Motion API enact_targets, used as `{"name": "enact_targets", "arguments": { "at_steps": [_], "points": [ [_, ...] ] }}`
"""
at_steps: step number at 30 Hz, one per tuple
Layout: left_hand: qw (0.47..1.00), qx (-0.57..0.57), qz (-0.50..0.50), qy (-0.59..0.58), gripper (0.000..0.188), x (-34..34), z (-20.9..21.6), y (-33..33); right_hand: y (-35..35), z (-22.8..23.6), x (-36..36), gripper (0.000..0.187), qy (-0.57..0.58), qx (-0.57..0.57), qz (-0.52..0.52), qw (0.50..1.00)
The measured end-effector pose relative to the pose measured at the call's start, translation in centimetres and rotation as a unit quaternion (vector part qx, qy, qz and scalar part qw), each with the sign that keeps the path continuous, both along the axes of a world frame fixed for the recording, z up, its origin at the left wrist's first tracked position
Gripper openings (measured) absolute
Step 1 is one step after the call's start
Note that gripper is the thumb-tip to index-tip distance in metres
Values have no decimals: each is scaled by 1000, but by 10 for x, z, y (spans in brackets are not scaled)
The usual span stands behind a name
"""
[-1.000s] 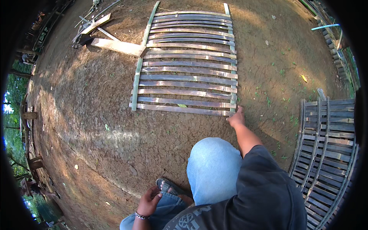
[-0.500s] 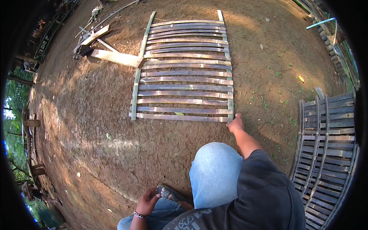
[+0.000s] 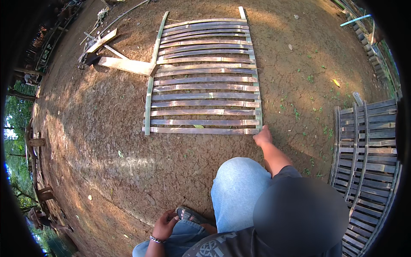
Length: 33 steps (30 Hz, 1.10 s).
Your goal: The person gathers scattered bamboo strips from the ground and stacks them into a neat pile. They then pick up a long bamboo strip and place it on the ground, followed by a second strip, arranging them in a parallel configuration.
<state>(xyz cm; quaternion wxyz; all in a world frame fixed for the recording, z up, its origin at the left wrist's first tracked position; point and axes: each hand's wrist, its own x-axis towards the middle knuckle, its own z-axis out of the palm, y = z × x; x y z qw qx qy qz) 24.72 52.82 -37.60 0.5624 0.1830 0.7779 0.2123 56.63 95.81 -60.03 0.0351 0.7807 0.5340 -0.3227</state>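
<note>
A bamboo slat panel (image 3: pixel 205 96) lies flat on the dirt ahead of me. Its several crosswise slats rest between two long green side strips. My right hand (image 3: pixel 263 136) reaches forward to the panel's near right corner, fingers closed at the end of the side strip and the lowest slat; the exact grip is partly hidden. My left hand (image 3: pixel 165 225), wearing a bracelet at the wrist, rests over my bent leg beside my sandalled foot. Its fingers are loosely bent and apart, with nothing visible in them.
A wooden board (image 3: pixel 127 65) touches the panel's left strip, with a dark-headed tool (image 3: pixel 91 60) near its far end. A second, darker slatted bamboo panel (image 3: pixel 372 150) stands at the right. A light blue pipe (image 3: pixel 355 20) is at the far right.
The view has shifted slightly, and the panel's near right corner sits a little higher in it. My right hand stays at that corner; my left hand keeps its place.
</note>
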Motion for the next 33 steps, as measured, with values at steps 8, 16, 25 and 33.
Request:
{"name": "enact_targets", "arguments": {
  "at_steps": [8, 16, 25, 33],
  "points": [
    [1000, 5, -21, 16, 48, 3, 12, 11, 10, 11, 68, 35, -87, 57, -67, 992],
    [999, 46, 4, -18, 50, 2, 4, 18, 31, 16, 79, 30, 186, -113, -69, 973],
    [996, 77, -40, 3, 53, 4, 8, 36, 56, 50, 52, 23, 345, -26, -130, 929],
    [992, 117, -31, 18, 60, 4, 25, 34, 31, 70, 63, 24, 186, 153, -114, 964]
  ]
}}
